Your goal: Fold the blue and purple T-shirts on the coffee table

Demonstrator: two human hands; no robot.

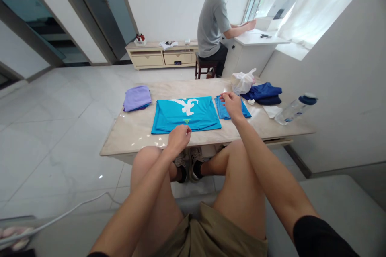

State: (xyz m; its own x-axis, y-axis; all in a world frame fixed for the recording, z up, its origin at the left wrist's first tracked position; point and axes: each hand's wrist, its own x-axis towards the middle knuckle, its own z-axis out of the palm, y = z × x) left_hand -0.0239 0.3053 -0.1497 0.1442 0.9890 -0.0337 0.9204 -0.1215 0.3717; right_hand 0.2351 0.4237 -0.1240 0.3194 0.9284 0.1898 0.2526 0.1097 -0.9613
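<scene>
A turquoise T-shirt (169, 114) with a white figure print and a small green mark lies folded flat on the table. My left hand (178, 138) is at its front edge, fingers curled in, with no cloth seen lifted by them. To the right of the shirt lies a smaller folded blue cloth (223, 111). My right hand (233, 105) is over this blue cloth and partly covers it. Its thumb and fingers are drawn together, and nothing shows between them.
On the stone-topped table (132, 130) are a purple folded stack (137, 98), a white plastic bag (243, 82), dark blue clothes (265, 93), white paper (272, 111) and a clear bottle (294, 110). Beyond, a person (211, 24) sits at a white desk (259, 38).
</scene>
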